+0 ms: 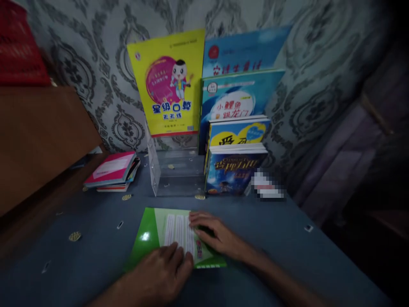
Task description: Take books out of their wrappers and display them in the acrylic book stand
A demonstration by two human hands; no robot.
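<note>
A green booklet (145, 238) lies flat on the table, its cover pale green on the right with columns of small print. My left hand (161, 270) rests over its near edge, slightly blurred, with loosely bent fingers on the cover; its thumb is hard to make out. Across the booklet's right side lies my right hand (215, 232), fingers stretched towards the printed columns. Just beyond stands a clear acrylic book rack (155, 170). It holds a yellow workbook (137, 81) upright at the back left and, to the right, stepped rows of books, with a dark blue book (228, 175) in front.
A small pile of books with a pink cover (115, 164) lies left of the rack. Further left is a brown wooden box-like piece (44, 136) with a red item (22, 47) on top. A pixelated white item (267, 185) sits right of the rack, and the table edge slants away at right.
</note>
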